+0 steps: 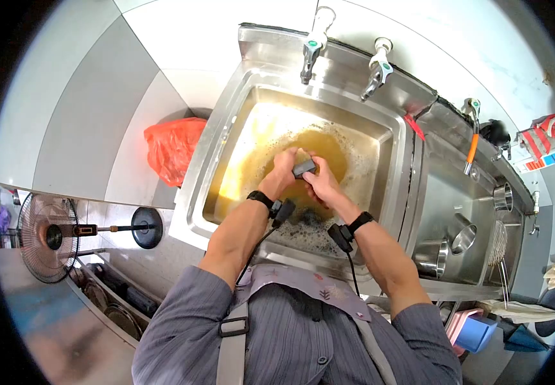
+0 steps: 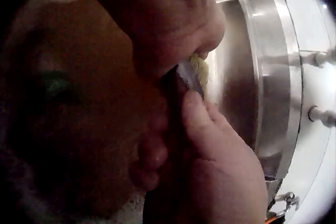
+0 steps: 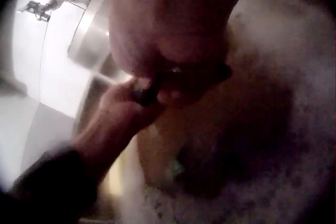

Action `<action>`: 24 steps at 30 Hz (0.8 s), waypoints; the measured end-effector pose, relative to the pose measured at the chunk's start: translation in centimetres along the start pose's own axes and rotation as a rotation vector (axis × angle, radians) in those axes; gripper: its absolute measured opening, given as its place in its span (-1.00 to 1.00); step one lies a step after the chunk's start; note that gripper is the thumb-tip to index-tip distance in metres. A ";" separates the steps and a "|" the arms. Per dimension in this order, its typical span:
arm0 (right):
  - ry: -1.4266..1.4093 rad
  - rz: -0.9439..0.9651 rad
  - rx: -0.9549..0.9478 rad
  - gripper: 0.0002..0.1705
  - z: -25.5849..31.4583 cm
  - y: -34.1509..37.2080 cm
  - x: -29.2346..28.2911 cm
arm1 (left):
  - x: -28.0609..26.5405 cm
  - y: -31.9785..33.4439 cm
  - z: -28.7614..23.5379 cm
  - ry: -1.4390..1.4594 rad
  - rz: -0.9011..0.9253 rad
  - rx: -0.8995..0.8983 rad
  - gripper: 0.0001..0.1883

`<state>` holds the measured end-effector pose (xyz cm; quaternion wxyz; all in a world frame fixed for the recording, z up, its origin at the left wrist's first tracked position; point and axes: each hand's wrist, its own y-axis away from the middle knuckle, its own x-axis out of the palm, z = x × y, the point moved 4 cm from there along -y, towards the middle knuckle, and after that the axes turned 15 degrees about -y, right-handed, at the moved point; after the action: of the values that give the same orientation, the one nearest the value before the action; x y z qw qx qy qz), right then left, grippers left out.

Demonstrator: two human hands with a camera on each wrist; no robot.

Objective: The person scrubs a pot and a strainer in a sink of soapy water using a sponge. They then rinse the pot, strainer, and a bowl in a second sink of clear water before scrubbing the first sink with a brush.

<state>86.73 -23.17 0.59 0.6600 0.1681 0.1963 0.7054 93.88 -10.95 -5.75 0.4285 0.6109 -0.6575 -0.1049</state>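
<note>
My right hand [image 1: 323,182] clamps the dark grey block [image 1: 303,169], thumb braced on it, and my left hand [image 1: 283,167] curls round its other end by the yellowish sponge [image 1: 302,155], over the steel sink [image 1: 390,163], probably so drips fall in.

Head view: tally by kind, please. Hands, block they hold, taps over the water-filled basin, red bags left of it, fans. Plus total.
Hands: 2, left hand and right hand
Grey block: 1
Taps over the basin: 2, left tap and right tap
Red bag: 1
Fan: 1
Total: 7
</note>
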 end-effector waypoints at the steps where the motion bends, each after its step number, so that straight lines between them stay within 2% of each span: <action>1: 0.120 -0.031 0.011 -0.28 -0.3 -0.5 -0.2 | -0.2 0.1 0.0 0.002 0.001 0.001 -0.73; 2: 0.122 -0.031 0.011 -0.28 -1.1 -0.9 -0.3 | -0.5 0.4 0.5 0.088 0.037 -0.056 -0.69; 4: 0.388 -0.090 -0.233 -0.27 -1.6 -1.3 -0.4 | -1.3 -0.1 1.1 0.176 0.072 -0.116 -0.65; 7: 0.441 -0.132 -0.158 -0.31 -2.1 -1.2 -0.1 | -2.8 -2.7 2.3 0.198 0.128 -0.084 -0.59; 12: 0.436 -0.100 -0.198 -0.30 -1.7 -1.2 -0.4 | -3.0 -2.5 2.1 -0.129 0.213 -0.002 -0.55; 14: 0.463 -0.073 -0.195 -0.30 -2.0 -1.2 -1.2 | -2.8 -1.6 2.1 -0.142 0.223 0.009 -0.56; 15: 0.486 -0.044 -0.272 -0.30 -1.9 -1.1 -1.3 | -2.7 -1.3 1.9 -0.154 0.230 0.021 -0.57; 16: 0.508 -0.015 -0.349 -0.31 -2.0 -1.0 -1.6 | -3.8 -3.5 3.1 -0.155 0.230 0.019 -0.57; 18: 0.515 0.033 -0.302 -0.31 -1.7 -0.9 -2.4 | -7.7 -10.0 6.1 -0.654 0.131 0.064 -0.59; 20: 0.526 0.079 -0.258 -0.32 -1.9 -1.1 -3.3 | -6.7 -6.4 4.0 -0.745 0.134 0.018 -0.59; 22: 0.598 0.135 -0.472 -0.36 -1.6 -0.8 -3.3 | -6.6 -4.7 2.9 -0.838 0.137 -0.030 -0.58; 23: 0.598 0.135 -0.472 -0.36 -1.2 -0.7 -3.4 | -6.7 -4.7 2.9 -0.906 0.220 -0.080 -0.56; 24: 0.507 0.224 -0.321 -0.40 -1.3 -0.9 -3.6 | -6.6 -4.5 3.1 -0.974 0.304 -0.132 -0.53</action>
<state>87.11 -26.73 -0.86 0.5264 -0.0986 0.2212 0.8150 94.24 -7.26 -13.52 0.1203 0.3602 -0.8542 -0.3550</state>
